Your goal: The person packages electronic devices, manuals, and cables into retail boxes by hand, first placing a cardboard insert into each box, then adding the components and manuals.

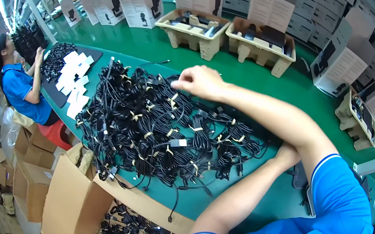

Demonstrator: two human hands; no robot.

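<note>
Hovering where the cable pile [148, 118] ends, right hand [200, 82] faces open tabletop [264, 85].

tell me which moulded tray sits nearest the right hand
The leftmost tray: it stands just beyond the right hand, while the middle tray and the rightmost tray sit farther along to the right.

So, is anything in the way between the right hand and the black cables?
Nothing visible blocks it: the right hand is at the upper right edge of the black cables. I can't tell if they touch.
</note>
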